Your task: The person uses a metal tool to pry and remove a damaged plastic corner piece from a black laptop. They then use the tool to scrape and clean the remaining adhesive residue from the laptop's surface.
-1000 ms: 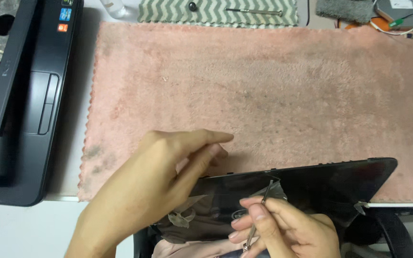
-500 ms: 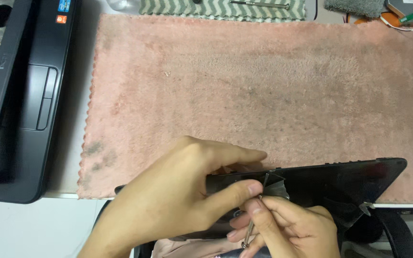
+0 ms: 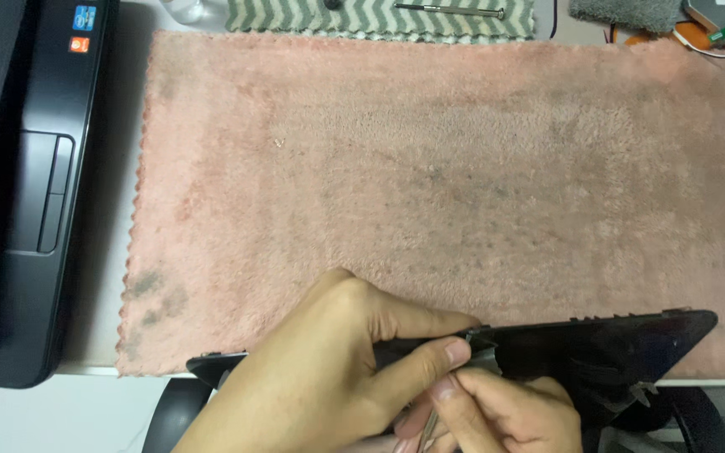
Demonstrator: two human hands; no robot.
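So the black panel (image 3: 597,348) sits along the near edge of the tabletop, long axis running left-right, tipped up on edge. Left hand (image 3: 320,377) is clamped over its top edge, fingers closed on it. Right hand (image 3: 505,415) pinches a thin metal tool (image 3: 426,428) just below, touching the left thumb.

Left hand (image 3: 320,377): grips black panel (image 3: 597,348) at its top edge.
Right hand (image 3: 505,415): pinches thin metal tool (image 3: 427,428).
Pink towel (image 3: 430,184): under panel.
Laptop (image 3: 23,184): beside towel.
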